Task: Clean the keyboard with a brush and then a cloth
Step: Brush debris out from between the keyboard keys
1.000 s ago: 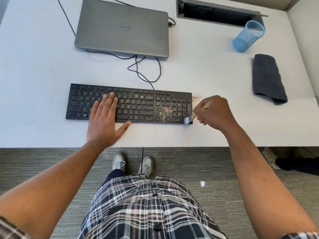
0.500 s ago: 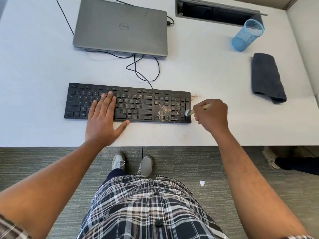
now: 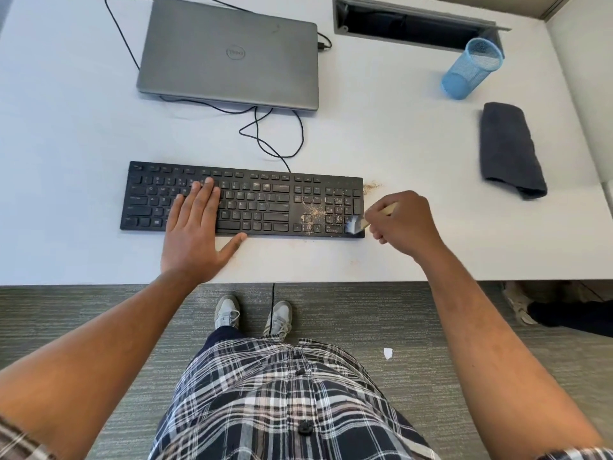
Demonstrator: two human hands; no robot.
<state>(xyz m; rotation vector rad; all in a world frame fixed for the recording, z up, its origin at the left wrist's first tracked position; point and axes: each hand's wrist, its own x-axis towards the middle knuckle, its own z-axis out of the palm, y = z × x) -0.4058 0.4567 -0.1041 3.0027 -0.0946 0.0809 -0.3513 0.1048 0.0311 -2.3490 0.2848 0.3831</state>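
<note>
Right hand (image 3: 403, 224) grips brush (image 3: 356, 224) over numpad crumbs (image 3: 313, 214); flat left hand (image 3: 194, 234) steadies keyboard (image 3: 265, 190). Sweep lightly outward, off edge.

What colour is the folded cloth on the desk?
Dark grey; the folded cloth shows clearly in the head view.

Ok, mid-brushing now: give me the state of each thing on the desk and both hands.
keyboard: crumbs on the right part, flat on desk
brush: bristles on keyboard's right end
left hand: flat, pressing the keys
right hand: gripping the brush
cloth: folded, untouched
laptop: lid closed
mesh cup: upright
</note>
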